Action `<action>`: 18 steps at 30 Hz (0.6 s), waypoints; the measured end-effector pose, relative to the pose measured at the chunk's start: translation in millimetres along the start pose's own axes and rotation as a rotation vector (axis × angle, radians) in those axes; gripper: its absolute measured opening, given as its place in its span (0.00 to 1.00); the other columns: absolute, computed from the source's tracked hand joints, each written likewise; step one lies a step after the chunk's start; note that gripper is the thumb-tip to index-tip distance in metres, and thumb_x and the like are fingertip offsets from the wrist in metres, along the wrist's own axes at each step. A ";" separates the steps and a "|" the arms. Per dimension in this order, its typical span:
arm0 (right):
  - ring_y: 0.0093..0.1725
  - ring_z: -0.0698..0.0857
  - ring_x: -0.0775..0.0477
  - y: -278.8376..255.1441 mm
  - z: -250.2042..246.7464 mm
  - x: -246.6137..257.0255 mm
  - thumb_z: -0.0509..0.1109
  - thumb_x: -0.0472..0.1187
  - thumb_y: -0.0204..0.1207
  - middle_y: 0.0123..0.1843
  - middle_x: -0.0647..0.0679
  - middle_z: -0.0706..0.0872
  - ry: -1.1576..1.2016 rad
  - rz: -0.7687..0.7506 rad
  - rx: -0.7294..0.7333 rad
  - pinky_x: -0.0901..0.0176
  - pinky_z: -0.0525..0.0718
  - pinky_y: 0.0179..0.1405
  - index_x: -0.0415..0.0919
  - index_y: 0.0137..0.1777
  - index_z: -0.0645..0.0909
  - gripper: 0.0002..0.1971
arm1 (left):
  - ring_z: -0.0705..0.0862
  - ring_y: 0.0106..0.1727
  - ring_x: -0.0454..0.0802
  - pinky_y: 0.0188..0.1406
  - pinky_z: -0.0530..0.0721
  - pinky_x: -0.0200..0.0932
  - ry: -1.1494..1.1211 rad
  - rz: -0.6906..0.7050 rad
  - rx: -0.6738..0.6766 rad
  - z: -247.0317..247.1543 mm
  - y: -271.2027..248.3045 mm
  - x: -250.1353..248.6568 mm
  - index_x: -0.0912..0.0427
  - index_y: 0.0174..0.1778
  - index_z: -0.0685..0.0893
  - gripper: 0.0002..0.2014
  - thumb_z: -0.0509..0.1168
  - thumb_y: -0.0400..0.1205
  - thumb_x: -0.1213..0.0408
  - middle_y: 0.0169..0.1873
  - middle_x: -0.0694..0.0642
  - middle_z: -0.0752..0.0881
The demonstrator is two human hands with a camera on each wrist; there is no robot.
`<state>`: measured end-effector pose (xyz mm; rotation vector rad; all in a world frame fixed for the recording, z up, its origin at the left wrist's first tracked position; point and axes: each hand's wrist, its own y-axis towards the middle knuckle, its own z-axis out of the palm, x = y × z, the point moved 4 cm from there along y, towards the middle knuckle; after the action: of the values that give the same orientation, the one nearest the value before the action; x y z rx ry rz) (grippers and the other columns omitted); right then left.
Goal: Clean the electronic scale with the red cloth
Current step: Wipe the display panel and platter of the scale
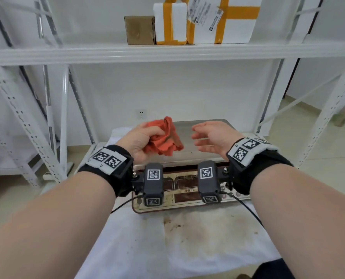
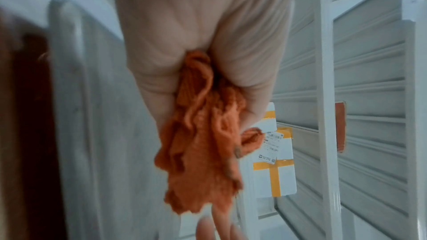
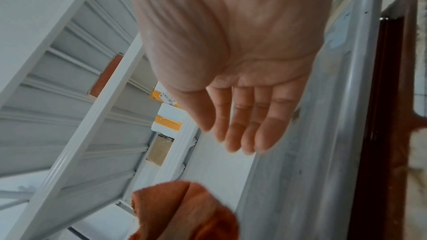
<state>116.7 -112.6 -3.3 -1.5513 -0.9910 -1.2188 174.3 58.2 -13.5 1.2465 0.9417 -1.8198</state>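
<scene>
The electronic scale [image 1: 197, 156] sits on a stained white cover, its steel weighing pan [image 1: 185, 128] at the back and a worn button panel [image 1: 185, 198] at the front. My left hand [image 1: 141, 139] hovers over the pan's left side and grips the bunched red cloth [image 1: 165, 137], which hangs from the fist in the left wrist view [image 2: 201, 145]. My right hand [image 1: 211, 135] is held above the pan's right side, palm facing left, fingers [image 3: 245, 127] relaxed and holding nothing. The red cloth [image 3: 184, 211] and the pan [image 3: 307, 134] also show in the right wrist view.
A white metal shelf [image 1: 167, 51] crosses overhead with a brown box [image 1: 139, 30] and taped white parcels [image 1: 205, 19]. Rack uprights [image 1: 276, 93] stand on both sides. The stained white cover [image 1: 177, 242] spreads in front of the scale.
</scene>
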 end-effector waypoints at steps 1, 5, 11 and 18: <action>0.34 0.80 0.50 3.3 -3.3 -1.4 0.62 0.35 0.82 0.40 0.46 0.82 -0.024 -0.002 -0.032 0.61 0.83 0.35 0.39 0.54 0.79 0.06 | 0.87 0.32 0.64 0.34 0.88 0.62 0.043 0.017 -0.079 -8.0 2.1 -5.7 0.62 0.57 0.78 0.15 0.61 0.77 0.79 0.47 0.71 0.86; 0.30 0.76 0.51 14.1 -13.9 -9.8 0.60 0.32 0.81 0.36 0.46 0.80 -0.158 0.014 -0.124 0.60 0.79 0.31 0.40 0.47 0.79 0.07 | 0.86 0.26 0.64 0.30 0.86 0.62 0.402 0.143 -0.312 -31.7 6.3 -25.8 0.56 0.45 0.77 0.14 0.63 0.74 0.81 0.43 0.67 0.83; 0.53 0.84 0.44 22.0 -27.7 -17.0 0.61 0.35 0.78 0.53 0.49 0.86 -0.746 -0.091 -0.248 0.55 0.82 0.60 0.45 0.56 0.86 0.14 | 0.81 0.22 0.53 0.19 0.79 0.37 1.194 0.083 -0.301 -19.1 12.5 -25.9 0.63 0.41 0.84 0.05 0.64 0.73 0.73 0.27 0.57 0.84; 0.59 0.85 0.42 22.5 -42.4 -27.1 0.61 0.33 0.77 0.58 0.45 0.88 -0.791 -0.038 -0.248 0.57 0.81 0.61 0.46 0.55 0.86 0.15 | 0.84 0.28 0.54 0.30 0.84 0.39 1.261 -0.112 -0.244 -1.9 25.0 -1.1 0.62 0.31 0.77 0.11 0.62 0.81 0.69 0.28 0.58 0.84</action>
<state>121.9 -161.0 -29.0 -2.2982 -1.3955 -0.7569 197.1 48.3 -17.1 2.2027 1.8141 -0.7656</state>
